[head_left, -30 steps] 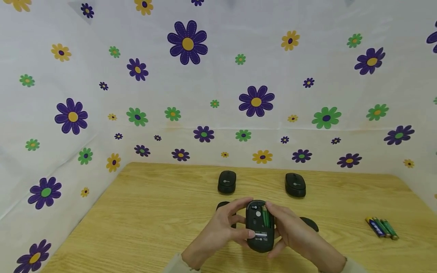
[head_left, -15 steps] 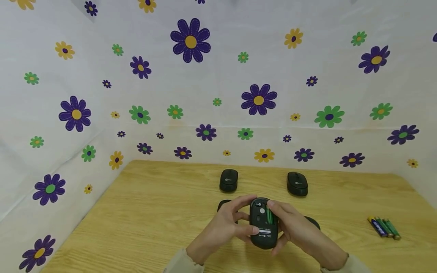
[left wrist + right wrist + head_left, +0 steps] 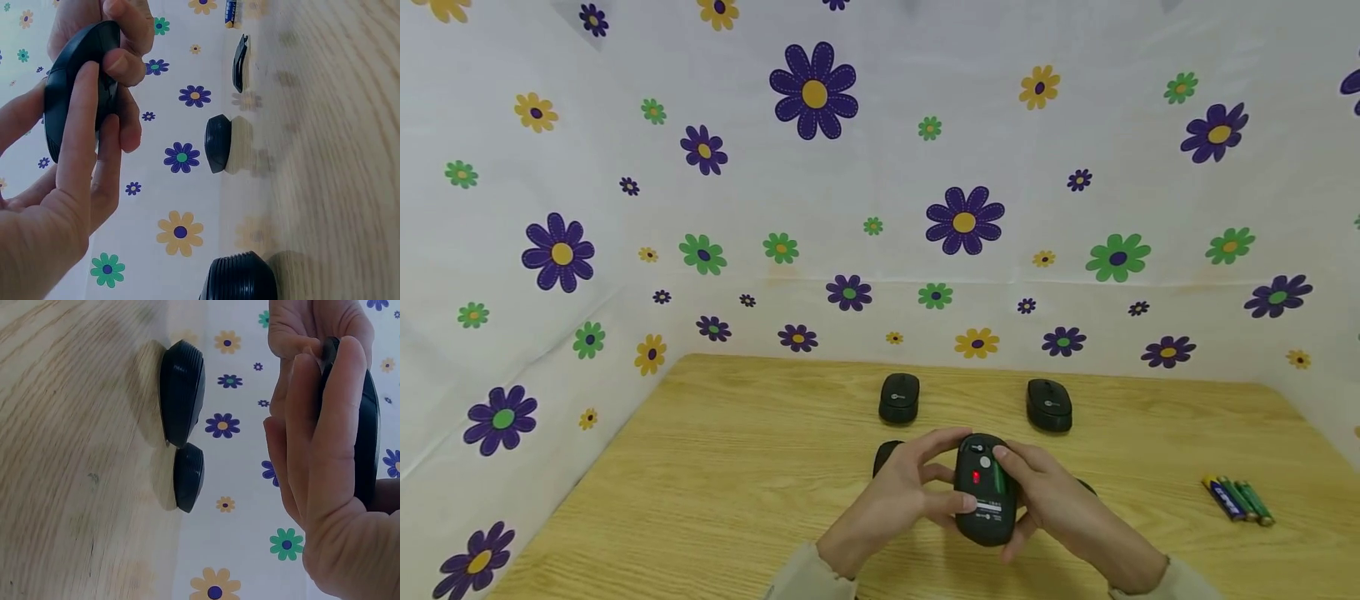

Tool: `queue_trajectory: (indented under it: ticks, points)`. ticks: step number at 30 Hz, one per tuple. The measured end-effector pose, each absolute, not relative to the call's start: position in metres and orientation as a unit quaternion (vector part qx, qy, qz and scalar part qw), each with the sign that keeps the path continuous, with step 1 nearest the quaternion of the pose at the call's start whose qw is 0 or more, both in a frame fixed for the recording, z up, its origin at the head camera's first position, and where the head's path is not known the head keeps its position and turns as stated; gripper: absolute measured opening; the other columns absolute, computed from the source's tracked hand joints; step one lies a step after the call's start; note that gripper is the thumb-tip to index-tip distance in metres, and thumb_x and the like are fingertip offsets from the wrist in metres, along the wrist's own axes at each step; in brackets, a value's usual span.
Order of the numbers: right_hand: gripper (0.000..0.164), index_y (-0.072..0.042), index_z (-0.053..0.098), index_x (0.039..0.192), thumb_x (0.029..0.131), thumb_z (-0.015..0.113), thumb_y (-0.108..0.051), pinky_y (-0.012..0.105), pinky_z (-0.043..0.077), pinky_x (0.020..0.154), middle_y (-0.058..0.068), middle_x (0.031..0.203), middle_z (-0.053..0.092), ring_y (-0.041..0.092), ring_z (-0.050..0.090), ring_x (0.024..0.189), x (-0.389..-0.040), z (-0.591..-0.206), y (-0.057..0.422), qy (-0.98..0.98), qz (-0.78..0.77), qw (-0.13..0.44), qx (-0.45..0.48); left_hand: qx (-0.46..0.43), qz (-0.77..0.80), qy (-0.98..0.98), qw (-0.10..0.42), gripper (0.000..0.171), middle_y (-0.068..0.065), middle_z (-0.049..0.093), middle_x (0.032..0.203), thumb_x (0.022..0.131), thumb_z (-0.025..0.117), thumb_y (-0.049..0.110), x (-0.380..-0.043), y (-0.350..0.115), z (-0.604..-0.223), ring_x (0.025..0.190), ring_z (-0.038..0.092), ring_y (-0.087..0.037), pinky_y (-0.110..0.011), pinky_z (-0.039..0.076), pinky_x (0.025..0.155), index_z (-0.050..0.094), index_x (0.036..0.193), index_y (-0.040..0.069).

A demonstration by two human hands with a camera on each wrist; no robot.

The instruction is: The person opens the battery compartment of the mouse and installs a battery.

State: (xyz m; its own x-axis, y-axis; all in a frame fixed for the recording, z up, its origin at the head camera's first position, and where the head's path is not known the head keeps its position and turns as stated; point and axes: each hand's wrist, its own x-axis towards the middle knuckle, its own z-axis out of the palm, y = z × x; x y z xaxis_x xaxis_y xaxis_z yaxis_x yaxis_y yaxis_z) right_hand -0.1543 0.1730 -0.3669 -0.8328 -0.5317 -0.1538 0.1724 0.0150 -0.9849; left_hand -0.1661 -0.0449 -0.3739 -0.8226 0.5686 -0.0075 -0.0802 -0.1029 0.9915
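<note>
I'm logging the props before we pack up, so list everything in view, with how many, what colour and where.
Table: 1, light wood, across the bottom
Cloth: white with purple, green and yellow flowers, behind and left
Left back mouse: 1, black, far edge
Right back mouse: 1, black, far edge
Nearer mouse: 1, black, mostly hidden
Thin piece: 1, black, possibly a cover, on the table
Blue battery: 1, yellow-ended, right side
Green batteries: 2, beside it
Held mouse: 1, black, raised, underside up
Red light: 1, on that underside
Inserted battery: at least 1, green, partly covered
Sleeves: 2, pale beige, bottom
Left hand: 1, bare, gripping the mouse
Right hand: 1, bare, same
</note>
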Motion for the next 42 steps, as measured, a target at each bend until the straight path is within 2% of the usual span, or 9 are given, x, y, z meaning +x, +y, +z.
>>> queue_trajectory:
  ticks: [10,18,23,27,32,36,42]
  points:
    - [0.056,0.018,0.021,0.149,0.112,0.035,-0.021,0.046,0.063,0.059,0.019,0.112,0.061,0.035,0.069,0.087,-0.155,-0.369,0.179,0.667,-0.686,0.266,-0.121,0.197,0.738,0.602,0.234,0.069,-0.010,0.053,0.143,0.083,0.069,-0.014,-0.168,-0.040,-0.382,0.098,0.065,-0.022,-0.034,0.064,0.064,0.049,0.148,0.003]
    - [0.063,0.016,0.014,0.152,0.111,0.038,-0.025,0.048,0.063,0.063,0.021,0.113,0.059,0.034,0.068,0.087,-0.156,-0.371,0.192,0.696,-0.661,0.264,-0.096,0.184,0.735,0.608,0.238,0.064,-0.008,0.054,0.140,0.085,0.069,-0.011,-0.171,-0.031,-0.385,0.098,0.067,-0.022,-0.037,0.064,0.066,0.052,0.145,0.006]
    - [0.067,0.016,0.017,0.150,0.109,0.045,-0.028,0.044,0.064,0.064,0.019,0.114,0.061,0.030,0.069,0.089,-0.162,-0.373,0.203,0.708,-0.654,0.258,-0.068,0.165,0.732,0.616,0.239,0.063,-0.007,0.056,0.137,0.086,0.071,-0.008,-0.175,-0.026,-0.389,0.099,0.068,-0.022,-0.038,0.064,0.069,0.052,0.145,0.007]
    - [0.059,0.016,0.025,0.146,0.109,0.047,-0.024,0.042,0.064,0.065,0.017,0.110,0.064,0.030,0.070,0.088,-0.166,-0.375,0.212,0.709,-0.652,0.258,-0.080,0.160,0.723,0.623,0.253,0.064,-0.008,0.056,0.135,0.088,0.070,-0.007,-0.176,-0.021,-0.392,0.099,0.069,-0.023,-0.037,0.064,0.070,0.050,0.147,0.006]
    - [0.055,0.019,0.026,0.143,0.108,0.047,-0.018,0.043,0.064,0.072,0.016,0.108,0.065,0.028,0.070,0.089,-0.170,-0.379,0.223,0.719,-0.644,0.246,-0.088,0.150,0.705,0.636,0.275,0.061,-0.009,0.058,0.132,0.090,0.069,-0.004,-0.180,-0.015,-0.393,0.101,0.068,-0.023,-0.038,0.064,0.075,0.050,0.147,0.009]
    - [0.052,0.021,0.027,0.139,0.108,0.047,-0.015,0.041,0.064,0.071,0.014,0.105,0.067,0.026,0.071,0.088,-0.173,-0.382,0.231,0.728,-0.639,0.233,-0.088,0.152,0.691,0.649,0.279,0.061,-0.009,0.059,0.129,0.091,0.067,-0.003,-0.183,-0.010,-0.395,0.099,0.068,-0.023,-0.039,0.063,0.078,0.050,0.147,0.011]
    - [0.048,0.020,0.030,0.136,0.107,0.047,-0.014,0.039,0.064,0.071,0.014,0.105,0.068,0.026,0.073,0.087,-0.175,-0.387,0.240,0.727,-0.637,0.238,-0.091,0.135,0.694,0.647,0.286,0.062,-0.009,0.060,0.126,0.087,0.068,-0.006,-0.186,-0.001,-0.401,0.097,0.069,-0.024,-0.039,0.064,0.072,0.052,0.145,0.011]
